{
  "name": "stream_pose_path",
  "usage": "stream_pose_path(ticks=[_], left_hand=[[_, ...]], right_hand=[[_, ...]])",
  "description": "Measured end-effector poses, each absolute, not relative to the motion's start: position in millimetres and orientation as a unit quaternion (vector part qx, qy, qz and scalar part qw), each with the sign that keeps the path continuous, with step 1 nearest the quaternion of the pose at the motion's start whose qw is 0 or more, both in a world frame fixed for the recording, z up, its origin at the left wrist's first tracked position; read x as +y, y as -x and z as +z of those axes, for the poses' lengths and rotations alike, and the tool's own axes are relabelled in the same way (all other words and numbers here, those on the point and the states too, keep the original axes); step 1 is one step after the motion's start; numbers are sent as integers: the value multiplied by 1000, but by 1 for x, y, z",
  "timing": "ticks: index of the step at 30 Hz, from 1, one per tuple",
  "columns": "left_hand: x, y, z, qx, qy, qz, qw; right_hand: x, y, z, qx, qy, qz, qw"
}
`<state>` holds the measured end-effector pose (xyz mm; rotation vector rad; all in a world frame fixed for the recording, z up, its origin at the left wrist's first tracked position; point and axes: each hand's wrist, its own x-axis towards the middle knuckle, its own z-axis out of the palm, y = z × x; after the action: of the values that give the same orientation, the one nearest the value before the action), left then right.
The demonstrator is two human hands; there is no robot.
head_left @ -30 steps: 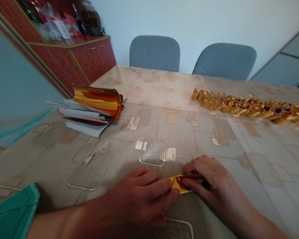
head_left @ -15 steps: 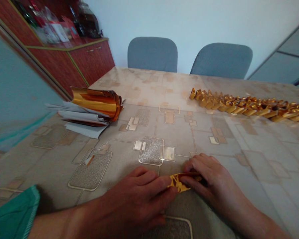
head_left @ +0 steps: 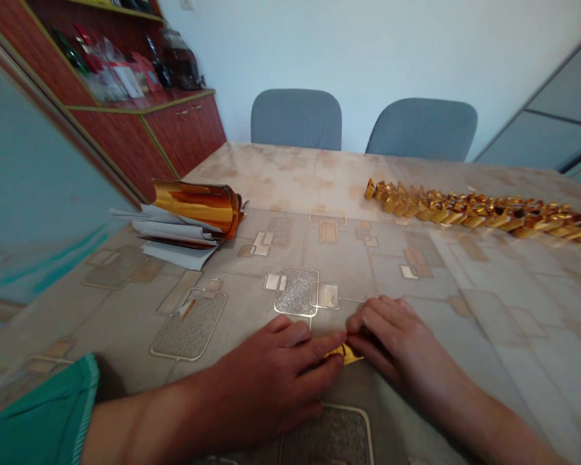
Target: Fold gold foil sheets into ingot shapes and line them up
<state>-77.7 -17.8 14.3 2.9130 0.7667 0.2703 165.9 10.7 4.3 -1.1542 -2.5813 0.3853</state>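
Note:
A small piece of gold foil paper (head_left: 349, 354) lies folded on the patterned tabletop, mostly covered by my fingers. My left hand (head_left: 281, 374) presses on its left part, fingers together and pointing right. On its right part, my right hand (head_left: 387, 339) pinches the foil between thumb and fingertips. The two hands' fingertips nearly meet over the foil. Farther back on the left rests a curled stack of gold foil sheets (head_left: 193, 200) with pale paper backs. Long rows of folded gold foil pieces (head_left: 474, 210) stretch along the right of the table.
A small scrap (head_left: 187, 308) lies on the tablecloth (head_left: 252, 297) left of my hands. Two grey chairs (head_left: 296, 119) stand behind the table's far edge. A red-brown cabinet (head_left: 188, 132) with bottles and bags is at the back left.
My right hand has shifted left, closer to my left hand, and less of the gold foil shows between them. The view has tilted up slightly.

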Motion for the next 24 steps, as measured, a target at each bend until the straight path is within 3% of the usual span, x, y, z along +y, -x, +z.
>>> stream_pose_path(ticks=[17, 21, 24], left_hand=[[-7, 85, 20, 205, -976, 66, 26], [-3, 87, 23, 195, -978, 56, 36], [-4, 84, 25, 204, -976, 56, 45]], right_hand=[[0, -158, 3, -890, 438, 38, 125], [3, -164, 5, -888, 428, 76, 152], [3, -173, 14, -880, 400, 178, 182]])
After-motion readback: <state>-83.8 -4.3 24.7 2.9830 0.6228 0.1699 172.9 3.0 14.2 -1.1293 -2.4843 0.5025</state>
